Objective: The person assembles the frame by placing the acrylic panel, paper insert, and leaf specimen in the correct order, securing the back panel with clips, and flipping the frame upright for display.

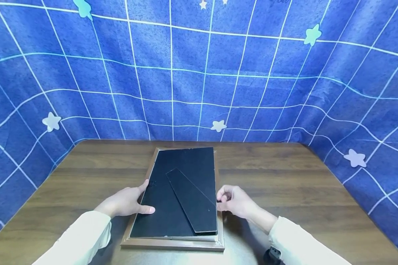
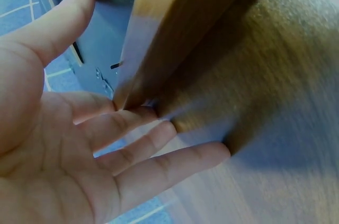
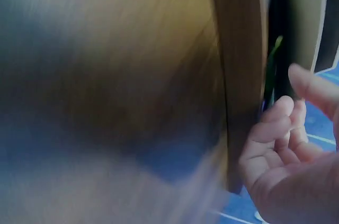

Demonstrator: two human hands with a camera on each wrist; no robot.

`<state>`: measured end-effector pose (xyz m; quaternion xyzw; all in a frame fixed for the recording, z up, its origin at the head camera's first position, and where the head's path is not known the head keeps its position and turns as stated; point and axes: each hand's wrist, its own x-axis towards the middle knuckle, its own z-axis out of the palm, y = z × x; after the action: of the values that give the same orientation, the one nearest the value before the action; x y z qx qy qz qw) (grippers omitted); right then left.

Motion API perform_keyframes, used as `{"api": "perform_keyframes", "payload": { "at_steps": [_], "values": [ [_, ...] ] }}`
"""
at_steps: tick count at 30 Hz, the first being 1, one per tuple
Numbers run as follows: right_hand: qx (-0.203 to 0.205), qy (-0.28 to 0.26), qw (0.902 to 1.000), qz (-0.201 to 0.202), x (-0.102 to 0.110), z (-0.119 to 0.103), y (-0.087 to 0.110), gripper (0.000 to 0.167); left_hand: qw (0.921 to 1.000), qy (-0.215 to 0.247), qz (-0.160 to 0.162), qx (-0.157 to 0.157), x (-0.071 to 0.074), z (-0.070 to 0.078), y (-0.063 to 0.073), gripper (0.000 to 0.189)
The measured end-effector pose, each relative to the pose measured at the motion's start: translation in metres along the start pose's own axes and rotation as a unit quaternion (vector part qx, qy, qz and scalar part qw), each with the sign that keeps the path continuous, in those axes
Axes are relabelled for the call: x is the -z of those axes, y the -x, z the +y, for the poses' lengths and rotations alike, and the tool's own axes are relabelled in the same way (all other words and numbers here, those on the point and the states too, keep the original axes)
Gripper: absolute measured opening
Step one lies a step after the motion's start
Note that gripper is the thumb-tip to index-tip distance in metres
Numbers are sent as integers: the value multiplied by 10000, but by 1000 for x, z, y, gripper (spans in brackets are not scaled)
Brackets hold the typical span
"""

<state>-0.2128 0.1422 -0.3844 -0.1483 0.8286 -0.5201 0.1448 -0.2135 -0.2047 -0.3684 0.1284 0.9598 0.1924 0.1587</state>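
A wooden picture frame [image 1: 172, 244] lies on the table with its black backing board [image 1: 162, 206] upward. The board sits askew, its right and lower edges standing up from the frame; the fold-out stand [image 1: 189, 202] is on it. My left hand [image 1: 127, 200] lies at the left side, thumb over the board; in the left wrist view its straight fingers [image 2: 159, 168] reach along the frame's outer side to the table. My right hand [image 1: 235, 202] holds the board's right edge between thumb and curled fingers [image 3: 273, 123]. Something green [image 3: 273, 68] shows in the gap there.
The brown wooden table [image 1: 268, 176] spreads out on both sides of the frame. A blue curtain [image 1: 192, 84] with white grid lines and stars hangs behind and around it. A small black object [image 1: 273, 255] is by the right sleeve.
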Motion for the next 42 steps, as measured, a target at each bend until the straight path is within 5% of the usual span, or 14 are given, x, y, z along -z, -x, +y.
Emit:
{"api": "perform_keyframes", "payload": {
  "at_steps": [3, 8, 16, 21, 26, 36, 42],
  "values": [
    [210, 693, 9971, -227, 3, -3, 3, 16, 9999, 119, -48, 28, 1, 1, 2, 106],
    [414, 923, 9917, -788, -1, 7, 2, 10, 9998, 168, -46, 21, 2, -1, 2, 107],
    [332, 1240, 9914, -234, -14, 13, 6, 24, 9998, 202, -29, 48, 0, 0, 2, 107],
    [203, 1402, 9895, -283, -16, 9, 9, 21, 9998, 203, -52, 45, 1, 1, 1, 107],
    [502, 1560, 9857, -391, -14, 8, 8, 19, 9997, 234, -83, 87, 1, 2, 1, 108],
    [1173, 2359, 9631, -557, -11, 9, 8, 18, 9990, 369, -115, 209, 2, 3, -1, 110],
    [1621, 2859, 9441, -277, -15, 15, 10, 20, 9990, 355, -124, 221, 1, 3, -2, 110]
  ]
}}
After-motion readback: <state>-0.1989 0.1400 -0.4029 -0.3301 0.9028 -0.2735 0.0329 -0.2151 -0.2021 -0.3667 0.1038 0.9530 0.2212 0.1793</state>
